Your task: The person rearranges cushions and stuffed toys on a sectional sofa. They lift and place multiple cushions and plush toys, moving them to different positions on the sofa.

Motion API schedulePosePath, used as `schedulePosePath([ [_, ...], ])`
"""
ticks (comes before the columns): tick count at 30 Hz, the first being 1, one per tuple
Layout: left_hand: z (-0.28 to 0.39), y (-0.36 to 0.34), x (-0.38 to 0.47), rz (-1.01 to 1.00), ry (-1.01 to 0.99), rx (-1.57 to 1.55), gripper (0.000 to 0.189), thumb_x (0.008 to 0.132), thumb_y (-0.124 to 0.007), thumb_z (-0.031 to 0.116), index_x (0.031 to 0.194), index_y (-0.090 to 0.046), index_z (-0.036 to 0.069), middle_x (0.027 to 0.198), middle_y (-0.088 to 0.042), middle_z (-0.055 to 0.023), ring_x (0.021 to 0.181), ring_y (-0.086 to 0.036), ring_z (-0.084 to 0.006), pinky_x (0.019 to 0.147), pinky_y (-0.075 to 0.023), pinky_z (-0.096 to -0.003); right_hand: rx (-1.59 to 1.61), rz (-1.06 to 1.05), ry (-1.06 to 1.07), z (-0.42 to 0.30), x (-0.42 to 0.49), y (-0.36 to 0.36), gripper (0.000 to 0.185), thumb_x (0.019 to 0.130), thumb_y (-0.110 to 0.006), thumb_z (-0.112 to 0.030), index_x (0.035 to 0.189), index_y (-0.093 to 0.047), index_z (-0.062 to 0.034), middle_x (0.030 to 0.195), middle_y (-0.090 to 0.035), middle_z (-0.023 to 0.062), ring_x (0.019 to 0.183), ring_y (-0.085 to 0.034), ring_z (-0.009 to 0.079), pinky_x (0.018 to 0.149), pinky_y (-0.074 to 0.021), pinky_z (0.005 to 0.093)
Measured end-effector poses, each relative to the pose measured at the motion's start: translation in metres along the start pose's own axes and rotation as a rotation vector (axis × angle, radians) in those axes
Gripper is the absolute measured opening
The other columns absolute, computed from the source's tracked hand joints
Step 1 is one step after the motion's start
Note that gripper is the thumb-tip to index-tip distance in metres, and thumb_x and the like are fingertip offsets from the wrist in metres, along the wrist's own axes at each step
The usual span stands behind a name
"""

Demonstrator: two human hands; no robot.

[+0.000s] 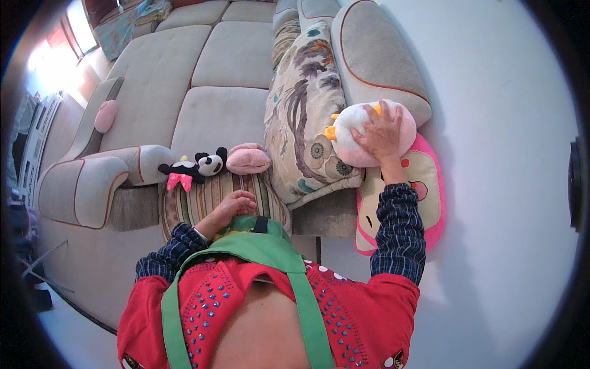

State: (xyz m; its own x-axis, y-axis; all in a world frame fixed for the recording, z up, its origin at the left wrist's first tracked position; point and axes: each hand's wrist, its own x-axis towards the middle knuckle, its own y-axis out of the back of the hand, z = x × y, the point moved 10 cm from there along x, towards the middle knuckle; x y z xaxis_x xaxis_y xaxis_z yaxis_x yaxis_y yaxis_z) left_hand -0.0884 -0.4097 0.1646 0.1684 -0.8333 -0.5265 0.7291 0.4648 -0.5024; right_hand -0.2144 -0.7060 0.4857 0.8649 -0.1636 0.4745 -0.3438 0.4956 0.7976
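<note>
My right hand (380,131) lies with spread fingers on a round white and pink plush toy (352,147) that has small orange-yellow parts. This toy rests between a floral cushion (299,115), the sofa's padded back and a pink-edged plush cushion with a cartoon face (431,207). Near my apron, my left hand (237,203) hovers with curled fingers over a striped cushion (207,200), holding nothing visible. Just beyond it are a folded pink plush item (249,159) and a black and white mouse doll (209,164) with a pink dotted bow.
A grey sofa (230,115) with brown piping stretches ahead, its armrest (101,180) at the left. A small pink plush item (106,115) sits by the far left side. The white wall (498,115) runs along the right. A floral cloth (117,34) hangs at the far left.
</note>
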Motion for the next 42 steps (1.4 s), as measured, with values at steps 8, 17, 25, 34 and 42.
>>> schedulePosePath([
  [8,-0.02,0.021,-0.001,0.102,-0.073,0.016,0.021,0.09,-0.057,0.015,0.109,-0.054,0.007,0.091,-0.066,-0.006,0.08,-0.064,-0.0146,0.071,-0.0524,-0.0264,-0.086,-0.084,-0.112,-0.006,0.018,-0.002,0.032,0.077,-0.061,-0.042,0.076,-0.075,-0.0133,0.128,-0.057,0.0003,0.13,-0.036,0.0329,0.108,-0.0146,0.0599],
  [17,-0.091,0.101,-0.035,0.375,-0.103,-0.005,0.024,0.088,-0.058,0.02,0.109,-0.055,0.008,0.089,-0.067,-0.005,0.079,-0.065,-0.0134,0.065,-0.0504,-0.0251,0.009,0.372,-0.536,0.031,-0.01,0.101,0.036,0.093,-0.05,-0.036,0.105,-0.063,-0.0036,0.123,-0.058,0.0077,0.111,-0.055,0.0295,0.093,-0.043,0.042],
  [25,-0.266,0.243,-0.21,0.967,-0.001,-0.129,0.011,0.084,-0.058,0.017,0.087,-0.058,0.006,0.072,-0.06,-0.0064,0.063,-0.06,-0.0147,0.053,-0.0477,-0.0251,1.099,0.154,-0.276,-0.163,-0.035,0.008,0.015,0.088,-0.055,-0.011,0.098,-0.06,-0.0009,0.1,-0.063,0.0121,0.092,-0.059,0.0275,0.084,-0.0454,0.0367],
  [34,-0.313,0.275,-0.25,0.891,0.102,0.113,0.021,0.08,-0.063,0.02,0.093,-0.063,0.004,0.077,-0.062,-0.007,0.068,-0.058,-0.0163,0.058,-0.0485,-0.0309,1.037,-0.596,0.556,-0.421,-0.153,0.031,0.017,0.081,-0.06,-0.021,0.073,-0.06,-0.0059,0.081,-0.062,0.0127,0.075,-0.062,0.03,0.067,-0.0456,0.0426],
  [42,-0.299,0.308,-0.317,0.673,-0.103,0.188,0.027,0.082,-0.064,0.022,0.102,-0.062,0.003,0.081,-0.064,-0.0062,0.074,-0.061,-0.0153,0.061,-0.0489,-0.0293,1.059,-0.509,-0.071,-0.405,-0.095,0.021,0.022,0.08,-0.065,-0.021,0.094,-0.061,-0.0038,0.086,-0.062,0.0134,0.079,-0.062,0.0298,0.076,-0.047,0.0425],
])
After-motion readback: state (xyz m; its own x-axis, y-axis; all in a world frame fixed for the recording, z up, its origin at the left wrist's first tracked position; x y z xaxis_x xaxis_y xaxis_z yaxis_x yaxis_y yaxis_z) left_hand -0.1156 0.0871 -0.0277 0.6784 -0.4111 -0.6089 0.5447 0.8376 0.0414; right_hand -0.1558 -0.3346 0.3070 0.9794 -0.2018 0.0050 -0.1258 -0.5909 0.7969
